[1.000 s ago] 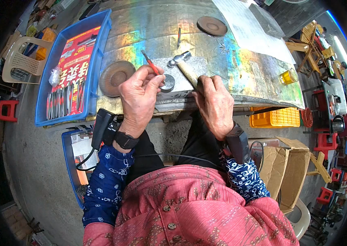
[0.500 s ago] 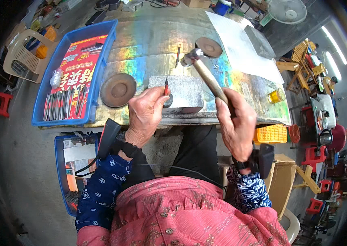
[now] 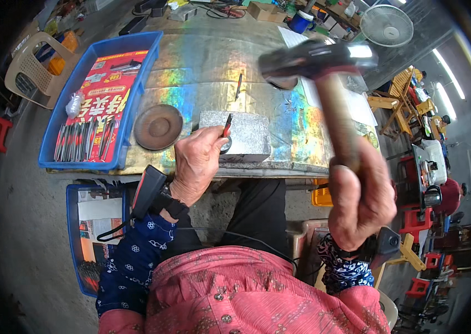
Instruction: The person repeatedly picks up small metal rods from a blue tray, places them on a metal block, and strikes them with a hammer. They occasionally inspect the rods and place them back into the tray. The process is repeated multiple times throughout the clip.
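My left hand (image 3: 197, 161) is closed on a slim, pointed red-and-black tool (image 3: 227, 126), its dark tip standing up above my fingers over the grey metal block (image 3: 249, 131). A small dark round piece (image 3: 225, 147) shows beside those fingers, at the block's near side. To the right, my right hand (image 3: 360, 195) wraps round the wooden handle of a hammer (image 3: 319, 62). The hammer is raised high, close to the camera and slightly blurred, its head hiding part of the far table. Another slender dark tool (image 3: 238, 87) lies on the table beyond the block.
A blue tray (image 3: 46, 150) at the left holds a row of several slim red-and-silver tools and a clear plastic bundle (image 3: 75, 104). A brown round dish (image 3: 158, 127) stands between tray and block. Below the table edge sits a second blue tray (image 3: 74, 234). A fan (image 3: 387, 25) stands far right.
My right hand has lifted the hammer up and to the right, away from the table and nearer the camera. My left hand stays by the block, still gripping the pointed tool.
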A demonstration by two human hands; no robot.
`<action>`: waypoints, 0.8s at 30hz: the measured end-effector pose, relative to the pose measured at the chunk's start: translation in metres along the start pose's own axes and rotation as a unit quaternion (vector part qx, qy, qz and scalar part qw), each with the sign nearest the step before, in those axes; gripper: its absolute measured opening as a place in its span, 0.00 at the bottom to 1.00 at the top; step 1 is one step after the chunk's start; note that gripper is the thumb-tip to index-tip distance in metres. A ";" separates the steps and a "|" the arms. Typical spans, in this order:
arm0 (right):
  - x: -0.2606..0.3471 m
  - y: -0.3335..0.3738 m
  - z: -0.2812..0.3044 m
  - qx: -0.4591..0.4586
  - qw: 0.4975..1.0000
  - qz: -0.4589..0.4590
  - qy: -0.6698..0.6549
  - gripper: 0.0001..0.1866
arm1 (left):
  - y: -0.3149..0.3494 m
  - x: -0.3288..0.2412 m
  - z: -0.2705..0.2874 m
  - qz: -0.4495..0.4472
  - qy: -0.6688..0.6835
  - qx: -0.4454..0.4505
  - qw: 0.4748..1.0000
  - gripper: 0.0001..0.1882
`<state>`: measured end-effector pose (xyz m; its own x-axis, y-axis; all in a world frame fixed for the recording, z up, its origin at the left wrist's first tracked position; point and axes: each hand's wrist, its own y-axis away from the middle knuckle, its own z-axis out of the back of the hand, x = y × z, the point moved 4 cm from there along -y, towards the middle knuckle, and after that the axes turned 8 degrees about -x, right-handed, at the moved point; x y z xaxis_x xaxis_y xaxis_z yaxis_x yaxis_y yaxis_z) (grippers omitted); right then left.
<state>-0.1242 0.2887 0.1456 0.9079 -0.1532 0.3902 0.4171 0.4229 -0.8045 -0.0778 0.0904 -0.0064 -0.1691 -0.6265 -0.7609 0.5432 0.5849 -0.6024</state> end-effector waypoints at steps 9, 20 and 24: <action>-0.022 0.005 -0.028 0.172 0.981 -0.093 -0.006 0.14 | 0.000 0.000 0.001 0.001 -0.004 -0.001 1.000 0.07; 0.007 -0.016 -0.005 -0.035 0.998 0.032 -0.028 0.15 | -0.001 0.000 0.001 -0.001 0.009 -0.007 1.000 0.07; -0.017 0.001 -0.029 0.185 0.976 -0.117 0.012 0.10 | -0.005 0.001 0.002 -0.012 -0.009 -0.009 1.000 0.06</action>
<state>-0.1379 0.2662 0.1253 0.7918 -0.3028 0.5305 0.5739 0.6660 -0.4765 -0.0794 0.0855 -0.0038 -0.1672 -0.6503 -0.7411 0.5241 0.5780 -0.6255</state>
